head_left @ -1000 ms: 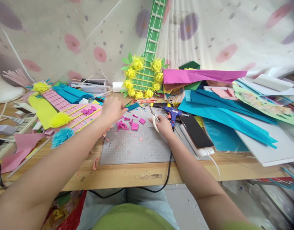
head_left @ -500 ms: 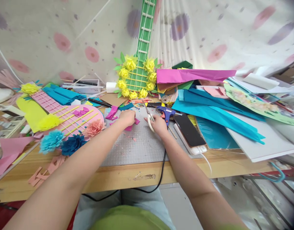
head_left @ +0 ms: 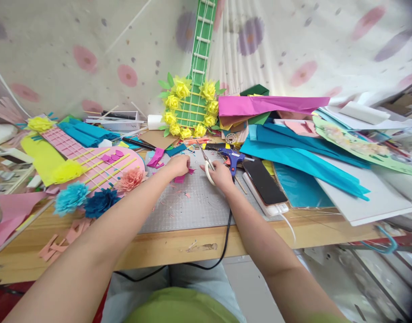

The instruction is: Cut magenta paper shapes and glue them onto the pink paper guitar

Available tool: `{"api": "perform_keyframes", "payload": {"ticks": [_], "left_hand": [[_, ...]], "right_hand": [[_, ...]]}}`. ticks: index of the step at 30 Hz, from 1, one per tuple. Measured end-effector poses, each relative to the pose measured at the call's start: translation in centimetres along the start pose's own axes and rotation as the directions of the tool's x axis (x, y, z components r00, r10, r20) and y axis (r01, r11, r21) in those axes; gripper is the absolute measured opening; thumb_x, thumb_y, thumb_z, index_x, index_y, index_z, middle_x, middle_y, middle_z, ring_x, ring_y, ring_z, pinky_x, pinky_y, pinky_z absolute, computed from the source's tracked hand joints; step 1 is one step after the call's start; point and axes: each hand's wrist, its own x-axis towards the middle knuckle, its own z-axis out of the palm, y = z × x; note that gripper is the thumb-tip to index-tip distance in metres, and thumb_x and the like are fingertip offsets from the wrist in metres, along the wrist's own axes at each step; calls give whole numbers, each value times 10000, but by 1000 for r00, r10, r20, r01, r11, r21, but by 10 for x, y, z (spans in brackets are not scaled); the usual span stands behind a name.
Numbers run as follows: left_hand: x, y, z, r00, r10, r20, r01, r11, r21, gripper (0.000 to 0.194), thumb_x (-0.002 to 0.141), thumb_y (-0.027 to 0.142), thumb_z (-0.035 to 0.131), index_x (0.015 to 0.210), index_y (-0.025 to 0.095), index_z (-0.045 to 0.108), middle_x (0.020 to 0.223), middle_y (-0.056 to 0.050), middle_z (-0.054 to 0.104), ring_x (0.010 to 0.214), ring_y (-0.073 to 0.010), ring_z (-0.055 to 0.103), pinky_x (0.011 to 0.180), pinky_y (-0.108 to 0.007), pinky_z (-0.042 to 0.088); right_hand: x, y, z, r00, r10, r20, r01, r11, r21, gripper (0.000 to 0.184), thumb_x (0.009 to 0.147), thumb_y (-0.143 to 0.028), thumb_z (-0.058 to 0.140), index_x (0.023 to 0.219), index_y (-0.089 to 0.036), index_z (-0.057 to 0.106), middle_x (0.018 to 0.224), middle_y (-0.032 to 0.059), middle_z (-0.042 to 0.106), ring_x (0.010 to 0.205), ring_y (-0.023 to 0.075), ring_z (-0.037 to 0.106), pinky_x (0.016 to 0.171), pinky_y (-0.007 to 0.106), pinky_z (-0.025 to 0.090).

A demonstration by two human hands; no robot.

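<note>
My right hand (head_left: 222, 176) grips a pair of scissors (head_left: 210, 174) by the white handles, blades pointing away from me over the grey cutting mat (head_left: 199, 206). To its left, my left hand (head_left: 179, 166) is closed, palm down, low over the mat. A small piece of magenta paper (head_left: 191, 171) shows at its fingertips; the fingers themselves are mostly hidden. Another magenta scrap (head_left: 179, 179) lies just below that hand, and a larger magenta strip (head_left: 156, 157) rests behind it. Beside the right hand lies a blue glue gun (head_left: 233, 159).
A pink paper guitar (head_left: 101, 167) with paper flowers lies left. A green guitar (head_left: 191, 112) ringed with yellow flowers stands at the back. On the right are a phone (head_left: 264, 181) on a white power bank and blue paper sheets (head_left: 300, 157). A black cable (head_left: 227, 237) crosses the table edge.
Both hands stay almost in place, the right still holding the scissors. The right hand has shifted very slightly left, and the view has moved a little.
</note>
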Motion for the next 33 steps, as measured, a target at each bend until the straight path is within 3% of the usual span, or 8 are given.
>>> {"api": "perform_keyframes", "payload": {"ticks": [4,7,12,15,18,25,30,33], "left_hand": [[-5,-8,-3,999,-9,-40,2,988,-154,161,593,182,633,699,189,511,731,-29,598,698,-179,555,619,-261,385],[-11,-14,-6,995,-52,-84,18,932,-361,262,547,166,666,724,189,474,672,8,560,649,-148,533,595,-245,376],[-29,-14,3,981,-143,-130,-18,601,-799,382,518,225,708,766,189,419,589,57,505,561,-99,501,555,-219,362],[-40,-9,15,944,-268,-193,-66,419,-905,395,512,257,713,732,186,392,547,82,465,500,-67,457,522,-194,336],[-47,-2,23,937,-308,-165,-58,328,-943,420,483,255,729,711,182,384,522,95,445,454,-47,416,488,-180,311],[-56,8,21,952,-287,-107,-18,294,-956,409,484,270,741,684,180,395,495,99,418,407,-35,378,431,-173,299],[-63,8,19,973,-229,-37,36,308,-951,391,511,333,736,809,161,551,634,28,551,511,-71,478,430,-185,340],[-63,7,25,966,-256,-24,50,281,-958,345,544,402,707,766,154,613,644,6,565,545,-81,487,420,-182,339]], "right_hand": [[2,3,1,1000,1,-20,0,999,52,413,669,-598,514,745,-195,567,685,53,606,719,208,578,583,257,359],[2,3,3,1000,-1,17,-4,966,258,406,649,-592,538,734,-195,532,641,23,590,630,169,566,561,253,380],[-4,-9,10,979,-137,153,-17,688,725,412,596,-522,630,752,-186,448,682,0,591,547,99,540,542,237,432],[-11,-18,14,973,-207,106,34,578,815,421,557,-457,683,754,-186,428,740,2,592,623,98,551,599,243,451],[-15,-23,17,973,-212,86,40,527,849,432,536,-432,696,756,-191,413,751,-8,588,627,94,543,620,256,450],[-12,-19,22,979,-164,124,-23,514,858,468,462,-397,725,735,-196,403,625,-63,511,566,86,521,580,245,421],[-13,-20,20,979,-163,118,-20,502,865,448,485,-405,708,735,-200,398,599,-68,497,524,77,495,562,245,414],[-17,-23,19,976,-167,139,-33,517,855,445,488,-410,702,731,-199,394,602,-58,513,529,81,496,564,247,413]]}}
